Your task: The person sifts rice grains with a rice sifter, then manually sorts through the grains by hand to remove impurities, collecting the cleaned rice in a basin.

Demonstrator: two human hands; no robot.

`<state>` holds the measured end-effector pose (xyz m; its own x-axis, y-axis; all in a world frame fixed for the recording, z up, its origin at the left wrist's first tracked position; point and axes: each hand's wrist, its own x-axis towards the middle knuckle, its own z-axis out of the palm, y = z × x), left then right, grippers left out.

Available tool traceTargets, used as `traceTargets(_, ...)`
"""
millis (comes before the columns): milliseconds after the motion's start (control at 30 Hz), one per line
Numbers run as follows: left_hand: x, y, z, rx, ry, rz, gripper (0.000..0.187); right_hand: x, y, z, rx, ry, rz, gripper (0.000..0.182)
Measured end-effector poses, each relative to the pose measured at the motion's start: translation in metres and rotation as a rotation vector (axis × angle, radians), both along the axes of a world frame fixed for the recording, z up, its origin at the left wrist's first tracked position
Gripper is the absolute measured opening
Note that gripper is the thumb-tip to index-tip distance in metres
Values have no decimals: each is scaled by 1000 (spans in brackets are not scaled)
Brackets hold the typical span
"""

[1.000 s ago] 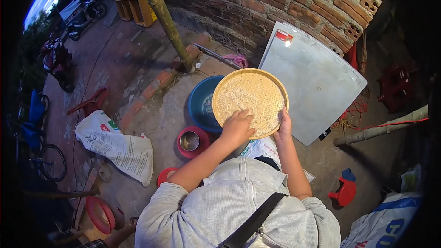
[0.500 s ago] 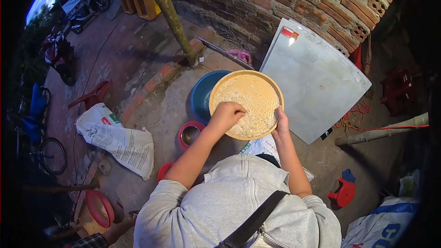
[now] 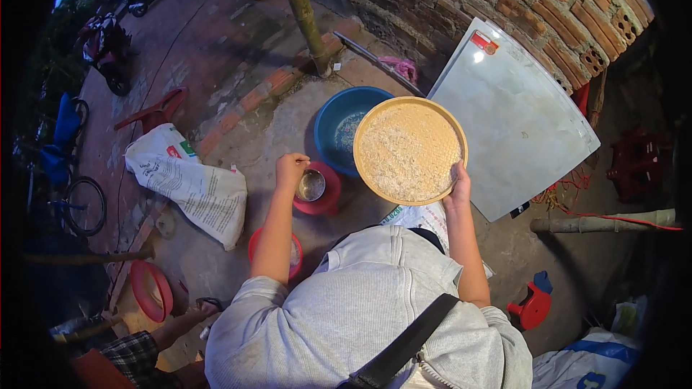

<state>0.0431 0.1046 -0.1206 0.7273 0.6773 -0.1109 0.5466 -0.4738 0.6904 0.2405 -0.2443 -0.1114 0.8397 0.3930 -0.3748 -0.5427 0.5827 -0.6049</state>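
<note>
My right hand point(image 3: 459, 186) grips the edge of a round woven winnowing tray point(image 3: 441, 130), thumb at the rim. Pale grains or flakes point(image 3: 393, 162) are scattered over its weave. Out to the left, my left hand point(image 3: 291, 171) hovers at the edge of a small metal bowl point(image 3: 311, 186). Its fingertips are pinched together, and whatever they hold is too small to make out. The bowl sits on a pinkish-red stool or tub point(image 3: 329, 202). Behind the tray, and partly covered by it, stands a blue basin point(image 3: 331, 130) with whitish bits in the bottom.
A grey-white panel point(image 3: 512, 130) leans at the right by the brick wall. White sacks point(image 3: 209, 198) lie at left and lower right. Red tubs point(image 3: 153, 292) and a red stool point(image 3: 532, 308) stand around. Another person's arm point(image 3: 176, 328) shows at lower left. A bamboo post point(image 3: 306, 21) rises ahead.
My left hand has moved from over the tray leftward to the metal bowl. My right hand still holds the tray. The whole view has shifted slightly, and more of the blue basin shows.
</note>
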Motion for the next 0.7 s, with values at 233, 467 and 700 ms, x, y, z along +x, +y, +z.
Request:
traceTargets(233,-16,-4,-44,275,63,33,59,-1,1,-10,2,-30,16,46)
traceTargets(467,22,-26,59,-224,-490,7,34,0,13,0,-35,17,25,45)
traceTargets(700,72,-110,154,-7,-435,-588,23,10,33,19,25,-20,118,41)
